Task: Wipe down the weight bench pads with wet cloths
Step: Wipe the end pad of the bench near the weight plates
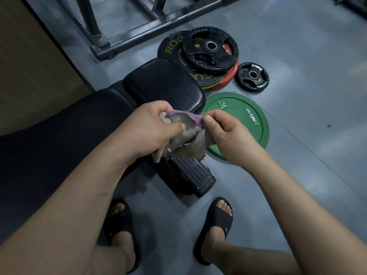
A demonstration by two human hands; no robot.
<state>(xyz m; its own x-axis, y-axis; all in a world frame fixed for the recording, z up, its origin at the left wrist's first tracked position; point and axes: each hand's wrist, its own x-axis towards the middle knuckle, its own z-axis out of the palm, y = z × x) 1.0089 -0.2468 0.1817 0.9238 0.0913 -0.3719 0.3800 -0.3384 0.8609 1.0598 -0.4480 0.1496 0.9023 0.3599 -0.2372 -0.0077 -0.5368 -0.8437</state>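
Both hands are up in front of the person, working one cloth (187,133) between them. The left hand (147,132) is closed around a bunched part of it, thumb pressed across the grey face, with a pale pinkish end hanging out below the palm. The right hand (228,135) pinches the cloth's purple edge between thumb and forefinger, the other fingers curled under the grey fabric. The cloth is held in the air, clear of the bench, just above its near end.

The bench seat pad (164,84) lies beyond the hands, black and stitched in a fine pattern, and the longer back pad (59,139) runs off to the left under the left forearm. Below the cloth sits the bench's ribbed black foot housing (190,173) on the grey floor (297,96).

To the right of the seat pad a green weight plate (244,118) lies flat (marked 10 KG). Behind it is a stack of plates (208,56), black on top with a red one showing underneath, and a small black plate (253,76) lies by itself just beside the stack. A steel rack frame (139,34) crosses the floor further back. The person's feet are in black slide sandals (216,225).
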